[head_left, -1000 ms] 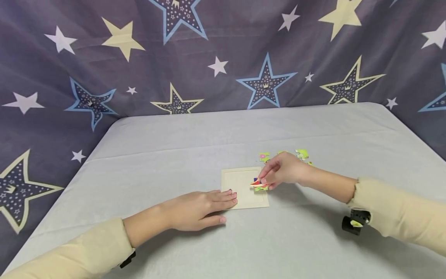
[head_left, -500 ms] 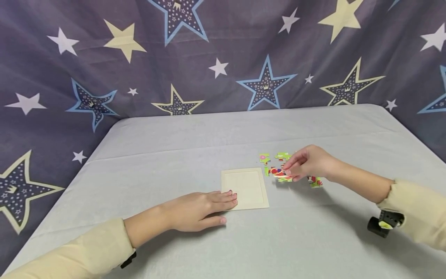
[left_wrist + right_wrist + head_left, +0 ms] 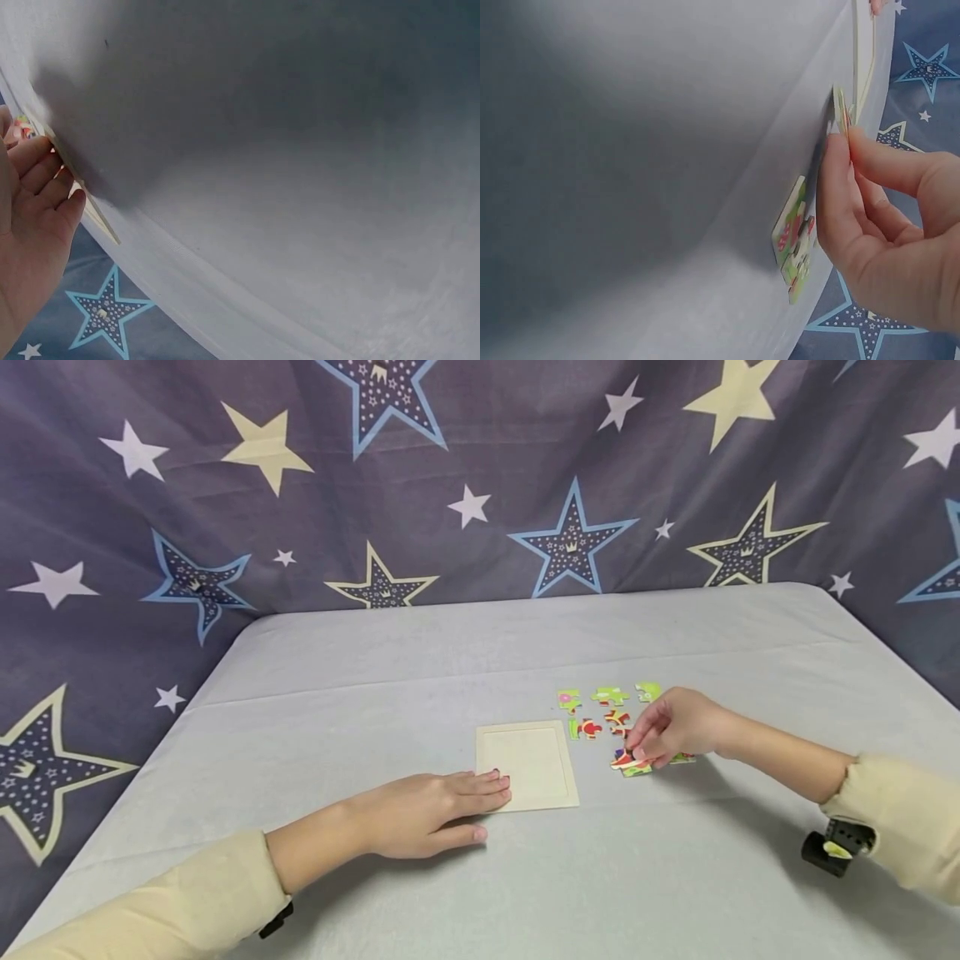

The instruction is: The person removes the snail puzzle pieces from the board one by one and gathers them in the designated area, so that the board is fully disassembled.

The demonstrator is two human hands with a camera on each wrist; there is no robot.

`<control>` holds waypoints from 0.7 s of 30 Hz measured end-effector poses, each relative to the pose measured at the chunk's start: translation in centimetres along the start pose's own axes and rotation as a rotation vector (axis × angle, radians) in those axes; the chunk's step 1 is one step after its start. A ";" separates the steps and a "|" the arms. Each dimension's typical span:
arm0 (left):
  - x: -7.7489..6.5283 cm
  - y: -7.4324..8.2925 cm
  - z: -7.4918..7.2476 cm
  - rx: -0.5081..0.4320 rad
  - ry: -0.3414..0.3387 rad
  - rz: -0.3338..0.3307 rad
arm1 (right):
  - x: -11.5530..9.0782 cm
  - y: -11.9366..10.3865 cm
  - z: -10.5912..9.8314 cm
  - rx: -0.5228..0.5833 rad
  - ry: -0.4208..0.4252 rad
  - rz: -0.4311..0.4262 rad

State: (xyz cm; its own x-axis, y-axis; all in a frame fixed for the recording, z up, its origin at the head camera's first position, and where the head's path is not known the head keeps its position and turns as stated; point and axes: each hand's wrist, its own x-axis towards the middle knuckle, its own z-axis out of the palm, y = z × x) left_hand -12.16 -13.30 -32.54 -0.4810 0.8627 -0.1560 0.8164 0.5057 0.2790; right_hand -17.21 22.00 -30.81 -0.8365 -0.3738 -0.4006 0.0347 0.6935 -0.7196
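My left hand point(image 3: 435, 810) lies with straight fingers on the near left corner of a pale, square puzzle tray point(image 3: 525, 760) with a raised border. Between thumb and fingers, my right hand point(image 3: 678, 727) pinches a red, green and blue jigsaw piece point(image 3: 628, 763), close over the table to the right of the tray. The right wrist view shows this jigsaw piece point(image 3: 841, 109) edge-on at the fingertips. Just beyond and left of that hand lie loose pieces, among them a green one with a red shape point(image 3: 587, 728). Some pieces are partly hidden behind the right hand.
Several more jigsaw pieces point(image 3: 610, 696) lie in loose rows behind the right hand, and others point(image 3: 791, 232) show beside it in the right wrist view. A light grey cloth point(image 3: 375, 693) covers the table. A star-patterned curtain point(image 3: 480, 485) hangs at the back and sides.
My right hand has carried the pinched jigsaw piece from over the tray to the right, beside the loose pieces, then slightly towards me. My left hand has stayed on the tray.
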 end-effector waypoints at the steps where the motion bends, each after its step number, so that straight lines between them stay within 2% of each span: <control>1: 0.0 0.0 0.0 0.000 0.000 0.000 | 0.0 0.0 0.1 -0.025 0.016 -0.006; 4: 0.0 0.1 -0.1 -0.001 0.003 0.000 | 0.0 0.0 0.2 -0.125 0.080 -0.042; 11: 0.0 0.2 -0.4 -0.002 0.001 -0.006 | -0.7 -0.3 0.8 -0.410 0.253 -0.227; 21: 0.0 0.2 -0.2 -0.014 -0.007 -0.010 | -0.6 -2.4 1.1 -0.464 0.264 -0.237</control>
State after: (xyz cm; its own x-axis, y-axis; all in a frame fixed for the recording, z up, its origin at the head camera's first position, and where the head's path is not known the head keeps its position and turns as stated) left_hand -12.06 -13.24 -32.28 -0.4869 0.8577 -0.1653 0.8069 0.5142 0.2906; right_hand -16.18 19.86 -29.49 -0.9022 -0.4269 -0.0616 -0.3632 0.8291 -0.4251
